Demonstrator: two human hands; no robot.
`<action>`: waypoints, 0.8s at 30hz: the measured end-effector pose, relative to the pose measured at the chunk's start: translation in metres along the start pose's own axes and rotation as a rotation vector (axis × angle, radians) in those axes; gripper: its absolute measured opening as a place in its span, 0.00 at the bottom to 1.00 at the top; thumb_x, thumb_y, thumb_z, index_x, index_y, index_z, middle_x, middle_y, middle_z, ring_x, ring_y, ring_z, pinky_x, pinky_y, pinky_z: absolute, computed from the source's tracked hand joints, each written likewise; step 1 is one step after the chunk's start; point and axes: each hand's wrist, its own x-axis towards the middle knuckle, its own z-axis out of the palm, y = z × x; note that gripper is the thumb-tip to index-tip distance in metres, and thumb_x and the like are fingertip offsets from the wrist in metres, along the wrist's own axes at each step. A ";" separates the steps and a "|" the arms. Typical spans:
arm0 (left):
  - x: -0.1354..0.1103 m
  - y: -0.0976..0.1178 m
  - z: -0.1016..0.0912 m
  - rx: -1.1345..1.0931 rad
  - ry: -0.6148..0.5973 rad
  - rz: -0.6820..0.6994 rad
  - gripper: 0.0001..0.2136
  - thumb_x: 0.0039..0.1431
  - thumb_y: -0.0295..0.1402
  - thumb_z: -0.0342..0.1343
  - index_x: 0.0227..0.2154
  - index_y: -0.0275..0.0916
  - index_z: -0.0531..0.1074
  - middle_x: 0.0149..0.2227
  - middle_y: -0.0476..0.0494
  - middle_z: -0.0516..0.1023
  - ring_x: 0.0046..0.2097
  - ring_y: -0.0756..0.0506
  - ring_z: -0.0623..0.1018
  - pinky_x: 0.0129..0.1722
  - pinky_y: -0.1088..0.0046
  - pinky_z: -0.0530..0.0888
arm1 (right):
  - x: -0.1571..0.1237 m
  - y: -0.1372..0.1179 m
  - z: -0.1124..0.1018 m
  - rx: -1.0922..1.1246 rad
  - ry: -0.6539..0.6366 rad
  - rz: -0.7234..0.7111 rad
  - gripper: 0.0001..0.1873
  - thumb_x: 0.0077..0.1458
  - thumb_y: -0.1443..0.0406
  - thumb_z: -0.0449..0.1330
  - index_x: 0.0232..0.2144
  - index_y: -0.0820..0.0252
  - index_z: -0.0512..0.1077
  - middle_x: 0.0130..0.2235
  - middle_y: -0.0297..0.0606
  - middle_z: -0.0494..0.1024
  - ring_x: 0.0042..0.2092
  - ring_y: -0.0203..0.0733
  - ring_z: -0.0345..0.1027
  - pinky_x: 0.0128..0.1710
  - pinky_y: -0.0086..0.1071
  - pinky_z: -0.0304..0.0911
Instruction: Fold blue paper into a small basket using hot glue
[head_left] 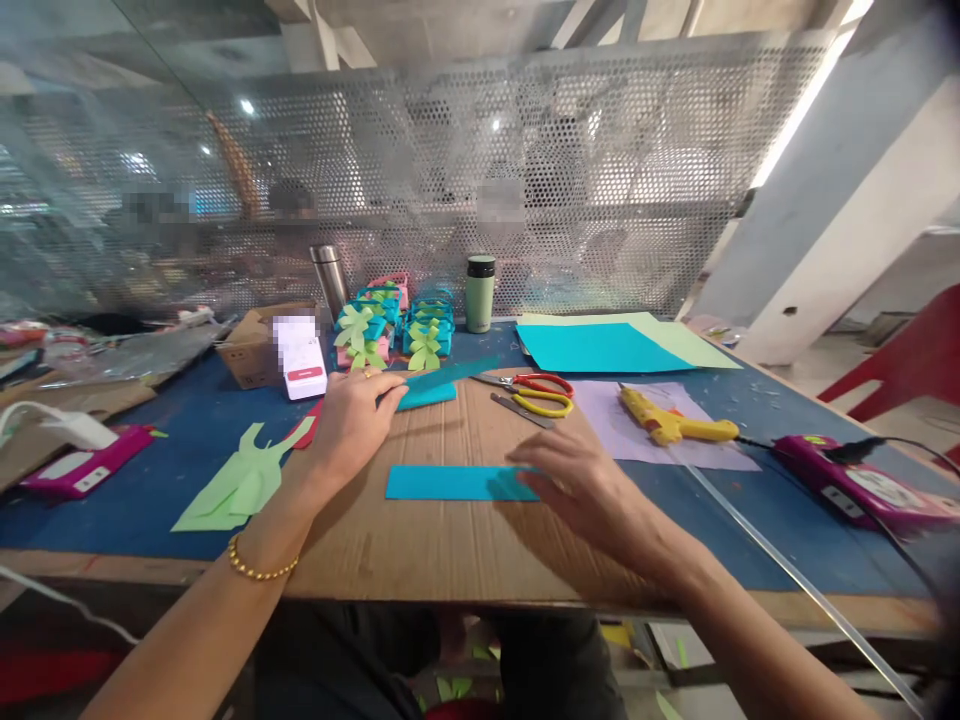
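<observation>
My left hand [356,415] pinches the end of a thin blue strip [461,373], which slants up to the right and looks slightly blurred. Just under it lies another blue piece [427,398], partly hidden by the strip and my fingers. A flat blue rectangle [442,483] rests lengthwise on the cardboard sheet [420,560]. Over that rectangle's right end is my right hand [581,490], fingers apart and holding nothing; whether the fingertips touch it I cannot tell. Red-handled scissors [544,384] and yellow-handled scissors [544,403] lie beyond my right hand.
A yellow glue gun [675,420] sits on a lilac sheet [600,400] at right, its clear stick trailing forward. Power strips [862,480] flank the workspace. Light green cutouts [240,485] lie left. Behind stand small blue baskets [429,330], a green tumbler [480,295] and blue sheets [600,348].
</observation>
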 end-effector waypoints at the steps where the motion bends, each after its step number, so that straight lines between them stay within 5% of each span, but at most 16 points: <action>1: -0.003 -0.002 -0.002 0.005 0.023 0.018 0.08 0.64 0.31 0.55 0.36 0.39 0.80 0.37 0.41 0.84 0.41 0.38 0.80 0.41 0.61 0.69 | -0.003 -0.010 0.000 0.022 -0.092 -0.024 0.11 0.68 0.67 0.52 0.43 0.57 0.74 0.41 0.42 0.77 0.44 0.45 0.70 0.43 0.39 0.67; 6: -0.014 0.000 -0.009 -0.029 0.066 0.091 0.06 0.64 0.29 0.57 0.35 0.38 0.79 0.34 0.43 0.83 0.40 0.40 0.81 0.41 0.62 0.68 | -0.002 -0.032 0.005 -0.069 -0.250 0.053 0.09 0.66 0.67 0.53 0.36 0.59 0.73 0.38 0.41 0.75 0.40 0.43 0.67 0.41 0.38 0.64; 13: -0.016 0.015 -0.009 -0.076 0.034 0.105 0.06 0.64 0.28 0.56 0.35 0.39 0.79 0.34 0.45 0.82 0.39 0.42 0.79 0.42 0.63 0.67 | 0.038 0.022 0.019 -0.156 -0.277 0.015 0.07 0.64 0.70 0.56 0.43 0.61 0.73 0.44 0.45 0.75 0.47 0.46 0.70 0.49 0.40 0.65; 16: -0.022 0.021 -0.011 -0.064 -0.059 0.096 0.07 0.65 0.28 0.55 0.37 0.39 0.78 0.35 0.44 0.81 0.39 0.43 0.77 0.42 0.63 0.66 | 0.041 0.027 0.009 -0.169 -0.183 0.077 0.09 0.63 0.70 0.57 0.45 0.60 0.73 0.47 0.47 0.76 0.52 0.49 0.70 0.52 0.44 0.65; 21: -0.037 0.040 -0.005 -0.019 -0.098 0.210 0.11 0.68 0.26 0.50 0.36 0.40 0.77 0.34 0.45 0.78 0.40 0.43 0.74 0.43 0.63 0.65 | 0.007 0.000 -0.013 -0.306 0.157 0.233 0.23 0.64 0.64 0.57 0.60 0.59 0.63 0.57 0.51 0.71 0.58 0.56 0.64 0.54 0.50 0.63; 24: -0.052 0.052 0.006 -0.001 -0.152 0.340 0.14 0.68 0.23 0.47 0.35 0.39 0.78 0.34 0.43 0.76 0.38 0.43 0.72 0.41 0.63 0.65 | -0.020 -0.014 -0.010 -0.370 0.080 0.147 0.14 0.64 0.65 0.56 0.52 0.59 0.70 0.50 0.49 0.74 0.50 0.55 0.67 0.47 0.47 0.63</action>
